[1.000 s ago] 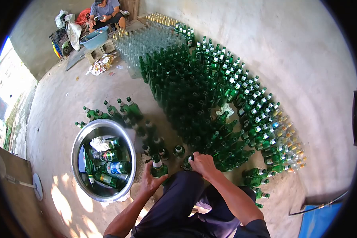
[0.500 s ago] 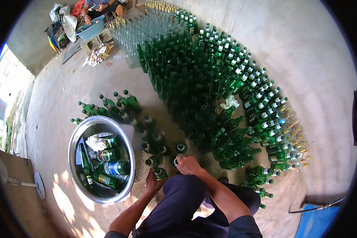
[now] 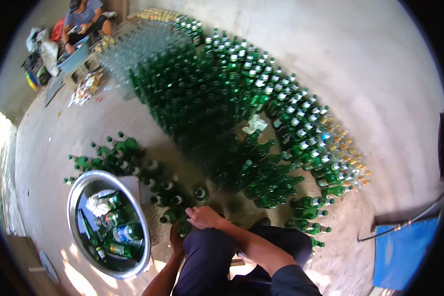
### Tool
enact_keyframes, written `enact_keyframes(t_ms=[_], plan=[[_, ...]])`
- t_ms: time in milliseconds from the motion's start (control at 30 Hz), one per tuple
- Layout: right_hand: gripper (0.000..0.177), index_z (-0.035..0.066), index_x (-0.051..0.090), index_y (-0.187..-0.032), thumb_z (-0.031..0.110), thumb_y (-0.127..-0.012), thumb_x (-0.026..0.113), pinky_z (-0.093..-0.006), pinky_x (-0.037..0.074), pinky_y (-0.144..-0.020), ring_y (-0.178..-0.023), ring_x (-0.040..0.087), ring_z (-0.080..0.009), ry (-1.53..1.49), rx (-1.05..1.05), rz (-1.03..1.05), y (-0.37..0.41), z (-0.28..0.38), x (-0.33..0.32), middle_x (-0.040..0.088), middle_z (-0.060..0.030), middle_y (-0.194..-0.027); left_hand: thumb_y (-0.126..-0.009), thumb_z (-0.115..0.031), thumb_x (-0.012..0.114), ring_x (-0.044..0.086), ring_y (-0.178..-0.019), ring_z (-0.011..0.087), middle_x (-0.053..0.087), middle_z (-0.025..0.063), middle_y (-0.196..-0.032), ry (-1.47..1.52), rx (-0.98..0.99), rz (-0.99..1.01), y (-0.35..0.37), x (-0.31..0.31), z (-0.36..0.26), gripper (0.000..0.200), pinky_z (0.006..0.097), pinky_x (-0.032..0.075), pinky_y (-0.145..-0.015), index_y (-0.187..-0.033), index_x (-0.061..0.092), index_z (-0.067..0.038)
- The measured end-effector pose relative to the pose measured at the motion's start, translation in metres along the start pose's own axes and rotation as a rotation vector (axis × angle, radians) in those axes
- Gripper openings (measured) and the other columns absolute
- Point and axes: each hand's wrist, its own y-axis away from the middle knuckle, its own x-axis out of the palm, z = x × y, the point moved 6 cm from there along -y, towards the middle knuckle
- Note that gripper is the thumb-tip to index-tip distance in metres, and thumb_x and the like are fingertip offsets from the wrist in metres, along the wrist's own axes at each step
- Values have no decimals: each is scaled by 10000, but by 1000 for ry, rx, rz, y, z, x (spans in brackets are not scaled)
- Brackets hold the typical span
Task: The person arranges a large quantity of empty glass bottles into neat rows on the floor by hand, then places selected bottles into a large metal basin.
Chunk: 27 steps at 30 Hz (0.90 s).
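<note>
My left hand is low beside my knee, its fingers wrapped round a green glass bottle. Just above that bottle is my right hand, fingers bent and close together near its top. Whatever they pinch is too small or hidden to make out. Another green bottle stands against the left hand's side, and one more upright bottle is beyond the right hand. To the left, a metal basin holds several labelled green bottles and a white crumpled cloth or bag.
Densely packed green bottles fill the middle floor, with clear bottles behind. Lying bottles are at right. A small bottle group stands beyond the basin. Another person sits by a blue tub. A blue panel is lower right.
The view has turned, shifting everything left and downward. My right hand has come off a bottle top and moved closer to my left hand, which keeps the same bottle.
</note>
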Motion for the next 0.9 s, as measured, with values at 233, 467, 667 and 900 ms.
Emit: enact_keyframes(t_ms=[233,467,667,900], plan=[[423,28,535,-1130,339,-886,684,-525,534,-693,-808,669,-442,-162,138,194,-3,-3,9,674,-222,-855,-792,-175,787,631,-1065,298,648,168,-1176,-35,-89,-139,0,-12,-36,618,385,497,-910,-1320,487,-63],[419,26,546,-1143,301,-866,697,-526,529,-707,-814,666,-438,-258,170,151,5,-9,5,675,-223,-842,-819,-198,757,612,-1087,369,628,231,-1175,-198,-139,-59,0,-8,130,665,416,488,-890,-1359,392,-63],[366,37,554,-1151,211,-847,664,-523,523,-716,-821,660,-437,-232,210,143,12,-18,-3,676,-209,-831,-825,-230,748,589,-1148,388,603,257,-1216,-305,-458,39,-3,-14,159,738,429,462,-945,-1402,324,-51],[282,20,628,-1045,248,-880,624,-521,535,-764,-855,672,-434,-212,310,-16,11,-28,-39,688,-239,-858,-840,-234,723,580,-1172,392,595,263,-1235,-309,-366,40,5,-25,125,730,434,449,-972,-1416,311,-57]])
